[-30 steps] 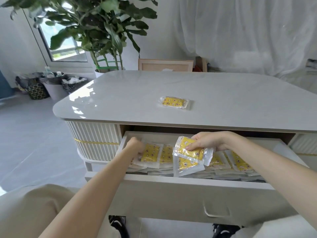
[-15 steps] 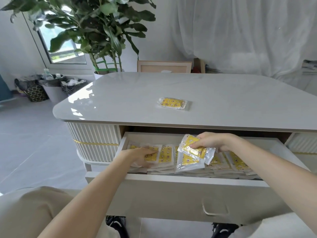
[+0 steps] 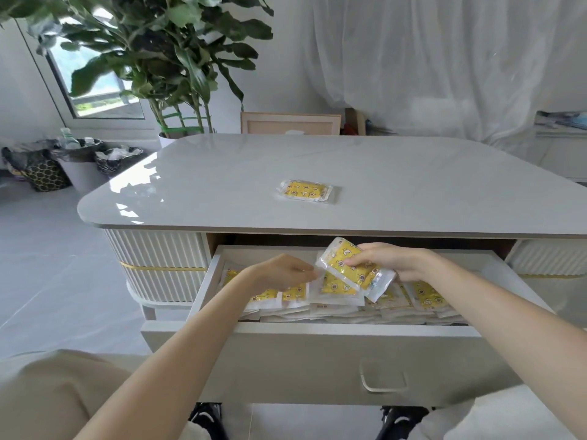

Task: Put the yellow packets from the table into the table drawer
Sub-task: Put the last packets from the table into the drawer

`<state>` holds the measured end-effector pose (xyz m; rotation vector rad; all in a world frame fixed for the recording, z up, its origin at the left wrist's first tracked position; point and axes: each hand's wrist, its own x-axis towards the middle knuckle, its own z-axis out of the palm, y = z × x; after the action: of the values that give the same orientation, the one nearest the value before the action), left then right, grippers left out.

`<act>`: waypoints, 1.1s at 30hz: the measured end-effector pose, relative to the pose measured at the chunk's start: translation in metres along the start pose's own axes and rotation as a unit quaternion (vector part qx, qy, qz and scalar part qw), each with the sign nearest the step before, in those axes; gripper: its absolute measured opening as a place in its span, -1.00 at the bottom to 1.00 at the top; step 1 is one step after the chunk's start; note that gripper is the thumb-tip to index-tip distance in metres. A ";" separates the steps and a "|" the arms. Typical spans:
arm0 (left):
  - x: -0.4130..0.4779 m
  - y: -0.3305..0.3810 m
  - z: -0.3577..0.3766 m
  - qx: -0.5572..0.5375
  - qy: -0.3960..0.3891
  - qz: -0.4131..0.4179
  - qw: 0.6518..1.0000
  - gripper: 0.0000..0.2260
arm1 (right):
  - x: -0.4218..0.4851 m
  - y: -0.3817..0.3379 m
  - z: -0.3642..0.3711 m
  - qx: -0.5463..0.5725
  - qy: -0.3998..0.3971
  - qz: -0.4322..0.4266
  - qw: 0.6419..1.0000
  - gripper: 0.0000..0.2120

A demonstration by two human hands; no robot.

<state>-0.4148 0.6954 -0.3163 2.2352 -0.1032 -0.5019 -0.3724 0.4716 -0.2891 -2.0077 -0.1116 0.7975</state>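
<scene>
Yellow packets, clear-wrapped, counted in three places. Item one: a single packet point(image 3: 306, 191) lying flat on the grey glossy table top point(image 3: 413, 185), near its middle and well apart from every edge. Item two: a small stack of packets point(image 3: 351, 268) pinched in the right hand point(image 3: 392, 260), tilted with its upper end toward 11 o'clock, held above the open drawer point(image 3: 317, 360). Item three: a layer of stored packets point(image 3: 422, 296) lying flat inside the drawer, side by side and overlapping, filling it from wall to wall. The left hand point(image 3: 281, 273) reaches into the drawer at 9 o'clock from the held stack, fingers curled toward the stack's lower corner and resting on the stored layer; whether it grips anything cannot be told. Drawer front carries a recessed metal handle point(image 3: 382, 381). Potted plant point(image 3: 165, 55) stands at 11 o'clock behind the table.
</scene>
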 end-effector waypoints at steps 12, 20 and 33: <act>0.008 -0.012 -0.005 -0.311 0.039 -0.157 0.937 -0.95 | 0.001 0.001 0.003 0.015 -0.019 0.047 0.999 -0.90; 0.011 -0.032 -0.017 -0.261 0.089 -0.217 0.937 -0.96 | 0.015 0.010 0.002 0.014 0.077 0.089 0.993 -0.74; 0.023 -0.029 0.004 0.061 0.175 -0.099 0.978 -0.49 | 0.022 0.015 0.003 0.074 0.166 0.077 0.980 -0.39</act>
<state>-0.3982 0.7066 -0.3479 2.4334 0.2813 -0.2023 -0.3597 0.4737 -0.3129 -1.9939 0.2913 0.5388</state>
